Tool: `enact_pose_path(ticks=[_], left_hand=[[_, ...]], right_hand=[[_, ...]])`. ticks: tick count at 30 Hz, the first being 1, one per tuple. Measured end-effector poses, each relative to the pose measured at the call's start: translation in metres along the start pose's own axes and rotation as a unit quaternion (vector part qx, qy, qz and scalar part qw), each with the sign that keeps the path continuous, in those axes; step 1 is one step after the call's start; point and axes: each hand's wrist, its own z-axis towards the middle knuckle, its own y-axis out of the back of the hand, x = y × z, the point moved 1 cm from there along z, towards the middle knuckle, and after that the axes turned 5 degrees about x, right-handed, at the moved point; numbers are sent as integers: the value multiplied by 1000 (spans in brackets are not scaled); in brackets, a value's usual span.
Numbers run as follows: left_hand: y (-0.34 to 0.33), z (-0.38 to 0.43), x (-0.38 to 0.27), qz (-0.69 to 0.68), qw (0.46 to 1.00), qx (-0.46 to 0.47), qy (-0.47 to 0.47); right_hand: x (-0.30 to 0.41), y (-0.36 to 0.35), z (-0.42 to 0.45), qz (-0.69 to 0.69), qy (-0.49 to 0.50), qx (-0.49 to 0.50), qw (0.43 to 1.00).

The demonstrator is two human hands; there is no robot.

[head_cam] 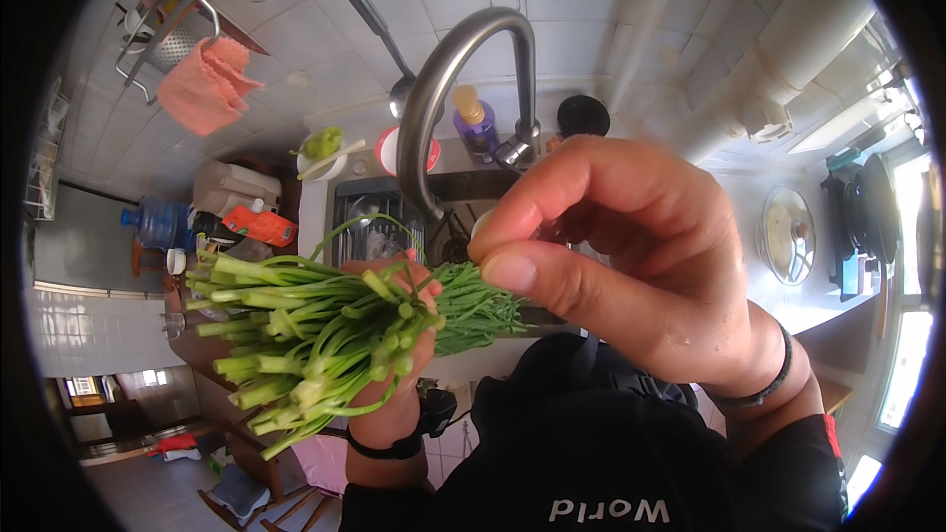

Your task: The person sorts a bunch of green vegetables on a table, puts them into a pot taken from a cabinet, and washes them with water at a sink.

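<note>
My left hand (423, 351) is closed around a thick bunch of leafy green stems (318, 332). The cut stem ends fan out to the left, and narrow leaves (477, 307) hang on the right, over the near side of the sink. One thin stem arcs up above the bunch. Close to the camera is my right hand (613, 258), its thumb and forefinger pinched together and the other fingers curled. I see nothing between those fingertips. Behind both hands the metal sink (473, 185) is partly hidden, with a curved faucet (473, 44) over it.
A grey drain basket (355, 199) sits at the sink's left. Behind are a purple pump bottle (477, 125), a red-rimmed bowl (388, 151) and a white bowl (325, 166) holding a green pepper (323, 142). A pink cloth (207, 85) hangs upper left; a glass lid (787, 236) stands right.
</note>
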Motion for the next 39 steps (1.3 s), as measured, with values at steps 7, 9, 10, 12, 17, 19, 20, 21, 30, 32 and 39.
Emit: enact_pose_path(ticks=[7,9,10,12,17,19,20,21,30,32,39], left_hand=[[1,-5,-5,17,993,-70,98],[2,-5,-6,139,985,-79,63],[6,-6,-3,226,971,-67,31],[9,-9,4,310,950,-46,-1],[7,-12,1,190,980,-50,42],[8,-17,-1,178,981,-60,48],[9,-22,-2,177,980,-68,53],[11,-18,4,165,983,-65,58],[13,-19,5,132,982,-100,85],[13,-21,2,132,981,-115,87],[21,-24,1,135,973,-147,113]], right_hand=[[-11,0,4,-138,-21,-8,990],[-10,-1,4,-130,-10,-3,991],[-10,-2,4,-118,-18,-1,993],[-13,3,4,-156,-54,23,986],[-39,19,-3,-317,-66,68,944],[-36,17,-4,-324,-2,59,944],[-25,14,-1,-302,11,54,952],[-16,12,-1,-288,19,37,957],[2,-9,13,-309,172,41,934],[6,-13,16,-357,155,57,920],[-6,-4,17,-360,192,67,910]])
